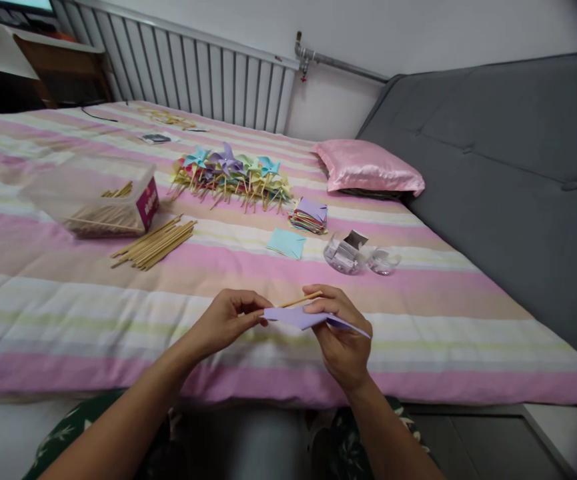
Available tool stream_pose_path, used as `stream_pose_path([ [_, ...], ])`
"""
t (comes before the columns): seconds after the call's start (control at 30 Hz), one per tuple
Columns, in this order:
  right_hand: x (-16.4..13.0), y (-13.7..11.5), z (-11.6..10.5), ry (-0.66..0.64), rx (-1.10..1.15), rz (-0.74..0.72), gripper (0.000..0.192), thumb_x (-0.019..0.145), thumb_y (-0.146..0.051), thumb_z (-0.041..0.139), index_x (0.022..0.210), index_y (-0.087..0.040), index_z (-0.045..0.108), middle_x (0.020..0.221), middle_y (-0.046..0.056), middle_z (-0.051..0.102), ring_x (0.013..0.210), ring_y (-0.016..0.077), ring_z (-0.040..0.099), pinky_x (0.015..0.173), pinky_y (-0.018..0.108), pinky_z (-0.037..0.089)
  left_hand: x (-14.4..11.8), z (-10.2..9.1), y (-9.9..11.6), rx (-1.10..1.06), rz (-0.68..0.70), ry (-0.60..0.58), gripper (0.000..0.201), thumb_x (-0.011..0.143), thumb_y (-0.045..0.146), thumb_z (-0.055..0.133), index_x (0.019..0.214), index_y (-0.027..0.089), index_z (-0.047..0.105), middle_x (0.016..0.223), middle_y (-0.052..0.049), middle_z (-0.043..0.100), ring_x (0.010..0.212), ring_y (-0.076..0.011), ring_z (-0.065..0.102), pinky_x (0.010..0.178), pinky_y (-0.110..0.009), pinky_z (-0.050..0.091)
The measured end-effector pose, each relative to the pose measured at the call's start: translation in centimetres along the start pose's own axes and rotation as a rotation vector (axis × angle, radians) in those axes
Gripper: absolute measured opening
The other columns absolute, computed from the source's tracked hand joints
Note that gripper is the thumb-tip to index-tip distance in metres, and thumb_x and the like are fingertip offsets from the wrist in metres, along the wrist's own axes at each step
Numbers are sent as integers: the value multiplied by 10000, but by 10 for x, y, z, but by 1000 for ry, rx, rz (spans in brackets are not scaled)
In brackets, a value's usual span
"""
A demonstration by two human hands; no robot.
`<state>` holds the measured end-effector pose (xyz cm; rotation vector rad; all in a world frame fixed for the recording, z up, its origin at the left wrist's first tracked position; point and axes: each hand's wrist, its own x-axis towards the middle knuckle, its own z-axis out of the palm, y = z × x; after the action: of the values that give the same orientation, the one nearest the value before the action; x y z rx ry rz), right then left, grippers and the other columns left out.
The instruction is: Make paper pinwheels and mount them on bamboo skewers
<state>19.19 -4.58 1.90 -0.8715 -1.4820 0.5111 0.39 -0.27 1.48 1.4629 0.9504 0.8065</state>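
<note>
Over the front edge of the bed, a sheet of purple paper [293,316] is held between both hands. My left hand [231,319] pinches its left corner between thumb and fingers. My right hand [341,337] grips the right part of the sheet, and a thin wooden stick [301,300] lies along it under those fingers. Beyond the hands is a light blue paper square [287,243]. A stack of coloured paper squares [309,215] sits behind it. To the right are two small clear containers, the larger container [344,255] holding small packets and the smaller container [382,261] small shiny bits.
Finished paper pinwheels [228,167] lie heaped on the striped bedspread [228,277]. On the left, loose wooden sticks [155,243] lie beside a clear plastic box [103,200] with more sticks inside. A pink pillow [368,165] leans by the grey headboard [498,147].
</note>
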Motion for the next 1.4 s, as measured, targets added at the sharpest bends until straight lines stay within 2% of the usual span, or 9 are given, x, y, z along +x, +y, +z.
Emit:
stream_pose_path([
  [0.23, -2, 2, 2, 27, -46, -55, 104, 765, -150, 598, 817, -230, 641, 973, 66, 675, 935, 228, 618, 868, 429, 422, 1, -6, -4, 149, 98, 98, 124, 702, 251, 640, 744, 158, 709, 705, -53, 685, 645, -153, 591, 590, -232, 435],
  [0.33, -2, 2, 3, 18, -12, -18, 83, 768, -161, 607, 812, -223, 639, 1002, 71, 669, 934, 223, 616, 875, 424, 424, 2, -9, -3, 188, 128, 132, 115, 703, 249, 641, 732, 157, 704, 696, -46, 681, 640, -150, 590, 588, -229, 436],
  [0.43, -2, 4, 5, -17, 64, 52, 42, 784, -188, 596, 790, -207, 634, 1042, 81, 649, 889, 208, 623, 815, 389, 470, 2, -11, 0, 267, 202, 171, 109, 713, 248, 637, 726, 159, 698, 699, -41, 681, 639, -146, 589, 596, -229, 439],
  [0.53, -2, 7, 5, -48, 117, 73, 50, 791, -188, 588, 764, -194, 630, 981, 80, 655, 926, 218, 614, 775, 368, 493, 1, -16, 3, 361, 290, 195, 110, 738, 239, 622, 734, 153, 691, 700, -37, 678, 631, -135, 584, 593, -226, 438],
  [0.63, -2, 9, 3, -68, 41, 7, 78, 785, -144, 584, 805, -199, 636, 1021, 84, 642, 961, 222, 604, 801, 385, 487, -1, -23, 5, 441, 374, 211, 112, 761, 233, 612, 755, 150, 688, 705, -37, 673, 625, -124, 577, 571, -216, 430],
  [0.7, -3, 9, 1, -80, -76, -88, 136, 772, -109, 584, 849, -204, 642, 1093, 90, 617, 941, 215, 609, 811, 397, 478, -2, -28, 6, 503, 434, 222, 119, 772, 236, 608, 766, 148, 689, 711, -44, 672, 628, -124, 573, 570, -219, 428],
  [0.83, -3, 10, 0, -80, -291, -267, 182, 757, -93, 598, 885, -211, 647, 1047, 78, 636, 884, 202, 619, 823, 407, 453, -5, -36, 6, 562, 518, 239, 129, 781, 238, 608, 768, 142, 693, 724, -60, 671, 639, -130, 572, 587, -232, 435],
  [1.07, -5, 14, 6, -23, -427, -349, 218, 757, -70, 581, 910, -207, 652, 957, 66, 650, 884, 201, 613, 791, 389, 461, -6, -36, 5, 544, 545, 202, 129, 785, 229, 605, 788, 142, 701, 702, -57, 656, 581, -117, 535, 548, -236, 423],
  [1.4, -4, 12, 7, 15, -425, -333, 204, 775, -98, 566, 910, -216, 663, 900, 63, 644, 869, 200, 605, 785, 404, 497, -8, -35, 6, 533, 551, 186, 132, 790, 222, 597, 813, 138, 696, 707, -59, 653, 592, -118, 544, 533, -229, 420],
])
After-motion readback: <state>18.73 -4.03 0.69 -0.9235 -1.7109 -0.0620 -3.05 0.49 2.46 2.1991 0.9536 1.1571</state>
